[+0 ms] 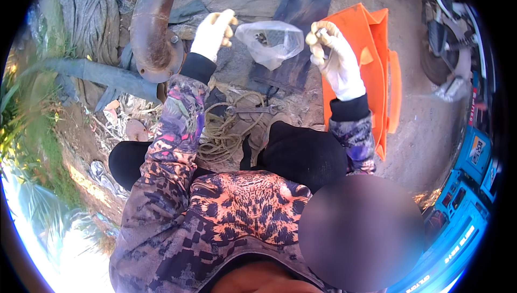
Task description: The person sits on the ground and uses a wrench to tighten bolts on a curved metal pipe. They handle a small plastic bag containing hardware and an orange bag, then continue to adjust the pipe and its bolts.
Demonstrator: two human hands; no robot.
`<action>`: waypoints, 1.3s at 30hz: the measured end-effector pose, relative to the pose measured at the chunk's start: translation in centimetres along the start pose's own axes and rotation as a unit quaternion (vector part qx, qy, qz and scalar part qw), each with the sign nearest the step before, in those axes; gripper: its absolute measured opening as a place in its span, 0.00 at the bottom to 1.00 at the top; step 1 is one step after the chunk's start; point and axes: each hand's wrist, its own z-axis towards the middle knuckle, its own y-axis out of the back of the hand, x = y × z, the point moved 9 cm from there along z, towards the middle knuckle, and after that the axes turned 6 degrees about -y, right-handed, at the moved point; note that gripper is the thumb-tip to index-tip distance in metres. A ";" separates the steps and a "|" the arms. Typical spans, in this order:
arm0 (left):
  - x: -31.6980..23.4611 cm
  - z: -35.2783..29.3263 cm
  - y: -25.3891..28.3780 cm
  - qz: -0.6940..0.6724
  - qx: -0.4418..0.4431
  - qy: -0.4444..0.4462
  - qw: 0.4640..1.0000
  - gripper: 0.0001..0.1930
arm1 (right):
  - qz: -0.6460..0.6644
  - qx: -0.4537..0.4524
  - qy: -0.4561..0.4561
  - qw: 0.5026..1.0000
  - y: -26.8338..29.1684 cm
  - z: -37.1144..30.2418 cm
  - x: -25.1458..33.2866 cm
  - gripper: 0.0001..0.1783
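A clear plastic bag (288,40) lies between my two white-gloved hands, its mouth spread wide. Small dark metal pieces (262,38) show inside it. My left hand (214,33) is just left of the bag, its fingers loosely bent and apart, with nothing visible in them. On the other side, my right hand (335,58) is raised with thumb and fingers pinched together. A small pale thing seems to be in that pinch, too small to name. Behind the right wrist stands an orange fabric bag (353,40).
A rusty bent pipe with a flange (153,29) lies at the far left. Nearer are a coil of rope (229,131) and a wrench (252,110). A motorbike wheel (439,56) and blue tool cases (463,207) are at the right. Grey cloth (91,18) covers the ground at far left.
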 end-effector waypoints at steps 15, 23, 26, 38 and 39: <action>-3.4 2.8 -8.1 -0.401 0.204 0.030 0.892 0.18 | 0.286 0.033 0.054 0.956 2.7 -0.1 0.3 0.34; 9.1 3.4 -10.4 -0.213 0.222 0.181 0.934 0.14 | 0.325 -0.004 0.083 0.942 6.4 -0.4 0.0 0.33; 22.5 3.3 -4.9 -0.117 0.149 0.197 0.962 0.15 | 0.331 -0.028 0.067 0.941 6.8 0.6 -1.4 0.33; 13.3 8.4 -9.5 0.225 0.115 0.040 0.967 0.14 | 0.363 -0.018 0.049 0.930 7.9 2.0 -1.3 0.36; 12.8 8.8 -10.5 0.334 0.126 -0.050 0.933 0.13 | 0.368 -0.016 0.050 0.928 7.9 2.1 -1.2 0.36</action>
